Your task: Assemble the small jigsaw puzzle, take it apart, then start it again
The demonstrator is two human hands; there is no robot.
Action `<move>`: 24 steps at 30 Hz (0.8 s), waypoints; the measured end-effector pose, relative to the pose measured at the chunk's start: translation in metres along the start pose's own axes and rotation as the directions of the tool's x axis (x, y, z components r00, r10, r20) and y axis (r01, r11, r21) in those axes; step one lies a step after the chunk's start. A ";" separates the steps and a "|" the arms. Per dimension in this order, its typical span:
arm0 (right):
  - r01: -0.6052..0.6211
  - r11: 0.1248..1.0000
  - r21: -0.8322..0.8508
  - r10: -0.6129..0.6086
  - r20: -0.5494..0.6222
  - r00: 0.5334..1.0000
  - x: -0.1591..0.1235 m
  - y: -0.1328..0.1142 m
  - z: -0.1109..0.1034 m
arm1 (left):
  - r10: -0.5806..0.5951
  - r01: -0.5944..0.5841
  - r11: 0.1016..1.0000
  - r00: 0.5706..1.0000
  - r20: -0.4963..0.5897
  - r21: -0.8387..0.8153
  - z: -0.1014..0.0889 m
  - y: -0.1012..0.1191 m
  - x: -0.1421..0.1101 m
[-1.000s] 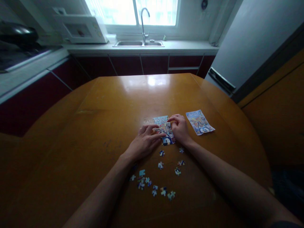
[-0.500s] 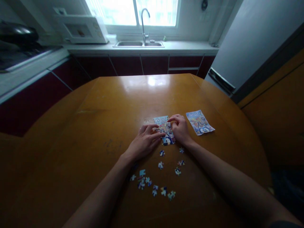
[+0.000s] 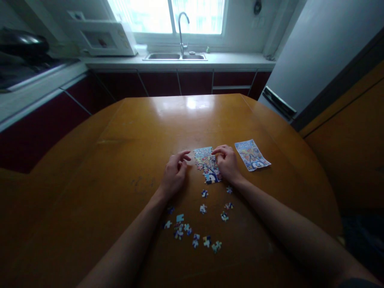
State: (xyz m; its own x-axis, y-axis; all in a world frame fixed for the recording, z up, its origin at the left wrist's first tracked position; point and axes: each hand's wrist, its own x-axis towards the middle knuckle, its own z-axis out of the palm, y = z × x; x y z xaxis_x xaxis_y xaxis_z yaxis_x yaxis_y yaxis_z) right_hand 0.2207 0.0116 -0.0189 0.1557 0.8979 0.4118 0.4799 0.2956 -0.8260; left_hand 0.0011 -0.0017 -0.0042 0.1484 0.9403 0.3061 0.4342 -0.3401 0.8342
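A partly assembled jigsaw puzzle lies flat on the wooden table, with a ragged left edge and a blue-and-white figure at its bottom. Just left of it, my left hand is apart from the puzzle, fingers loosely bent and spread, holding nothing. Over the puzzle's right edge rests my right hand, its fingers curled and the index fingertip on the upper right part. The right thumb is mostly hidden. Loose puzzle pieces lie nearer to me, several of them bunched between my forearms, including a plain light-blue piece.
A creased picture sheet with a matching design lies right of my right hand. The large wooden table has rounded sides. Beyond it stand a counter with a sink, a tap and a microwave. A fridge is at the right.
My left hand has lifted off the puzzle and drawn back to the left, uncovering its left edge. My right hand stays in place on the right edge.
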 end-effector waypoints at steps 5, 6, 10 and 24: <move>0.001 1.000 -0.006 -0.001 -0.002 1.000 0.000 0.000 0.000 | -0.088 0.085 0.991 0.996 -0.022 -0.105 -0.002 0.003 0.002; 0.002 1.000 -0.007 -0.002 -0.002 1.000 0.000 0.000 0.000 | -0.092 0.088 0.990 0.995 -0.027 -0.112 -0.002 0.003 0.002; 0.010 1.000 0.004 -0.010 -0.005 1.000 0.001 0.001 0.000 | -0.090 0.086 0.990 0.995 -0.036 -0.116 -0.002 0.002 0.002; 0.002 1.000 0.013 -0.002 -0.006 1.000 0.001 0.001 0.000 | -0.108 0.105 0.990 0.994 -0.030 -0.096 -0.003 0.004 0.003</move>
State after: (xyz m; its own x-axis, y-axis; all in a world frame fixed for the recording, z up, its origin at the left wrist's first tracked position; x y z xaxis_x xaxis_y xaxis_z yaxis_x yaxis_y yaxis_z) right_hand 0.2218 0.0130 -0.0190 0.1604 0.8952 0.4159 0.4692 0.3015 -0.8300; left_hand 0.0004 -0.0006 0.0014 0.0736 0.9709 0.2279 0.3598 -0.2389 0.9019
